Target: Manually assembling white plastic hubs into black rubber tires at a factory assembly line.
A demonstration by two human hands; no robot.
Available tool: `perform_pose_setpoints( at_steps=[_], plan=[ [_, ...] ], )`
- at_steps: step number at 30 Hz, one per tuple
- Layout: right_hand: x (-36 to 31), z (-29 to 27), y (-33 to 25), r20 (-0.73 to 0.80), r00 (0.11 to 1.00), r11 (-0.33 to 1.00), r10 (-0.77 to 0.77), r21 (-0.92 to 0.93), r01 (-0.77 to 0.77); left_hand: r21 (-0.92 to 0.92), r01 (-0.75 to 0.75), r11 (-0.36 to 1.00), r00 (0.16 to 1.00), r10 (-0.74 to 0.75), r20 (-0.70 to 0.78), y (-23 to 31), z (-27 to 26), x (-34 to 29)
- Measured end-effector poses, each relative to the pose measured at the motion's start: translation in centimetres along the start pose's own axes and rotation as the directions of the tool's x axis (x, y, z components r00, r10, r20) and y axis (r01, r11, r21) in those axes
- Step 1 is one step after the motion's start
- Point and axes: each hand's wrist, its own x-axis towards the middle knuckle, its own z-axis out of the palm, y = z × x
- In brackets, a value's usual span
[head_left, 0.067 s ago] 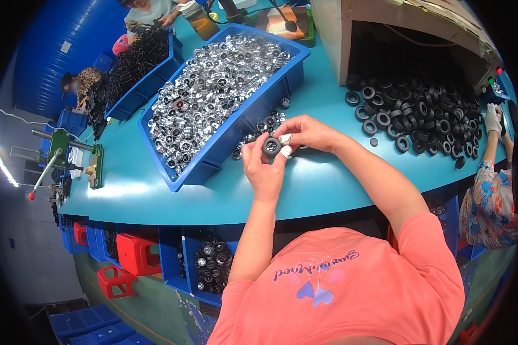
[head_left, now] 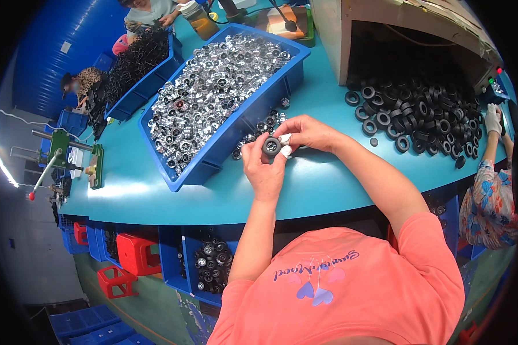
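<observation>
A small toy wheel [head_left: 271, 147], a black tyre with a silvery hub, is pinched between both hands above the table. My left hand [head_left: 265, 172] closes on it from the left and below, with fingers and thumb at its rim. From the right my right hand [head_left: 309, 134] grips the same wheel, its fingertips partly hidden behind it. White coverings [head_left: 285, 150] wrap some of the fingertips. Just beyond my hands, loose chrome hubs [head_left: 265, 125] lie on the table beside a blue bin [head_left: 224, 167] heaped with more hubs.
A pile of black tyres [head_left: 417, 118] spreads over the turquoise table [head_left: 236, 201] at the right, spilling from a box [head_left: 336, 40]. A green hand press [head_left: 95, 167] stands left. Below are wheel-filled bins [head_left: 213, 261] and red stools [head_left: 135, 253]. A co-worker's gloved hand [head_left: 492, 119] is far right.
</observation>
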Motion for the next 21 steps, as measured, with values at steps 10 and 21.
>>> perform_pose_setpoints(
  at_steps=[10, 21],
  plan=[
    [-0.3, 0.1, -0.5, 0.019, 1.000, 1.000, -0.013, 0.020, 0.013, -0.033, -0.039, 0.999, 0.999, 0.039, -0.007, -0.2, 0.0, 0.0],
    [-0.6, 0.3, -1.6, 0.036, 0.989, 0.977, -0.145, 0.165, 0.137, -0.788, 0.420, 0.451, 0.906, -0.154, 0.394, -2.1, -0.8, 0.8]
  ],
)
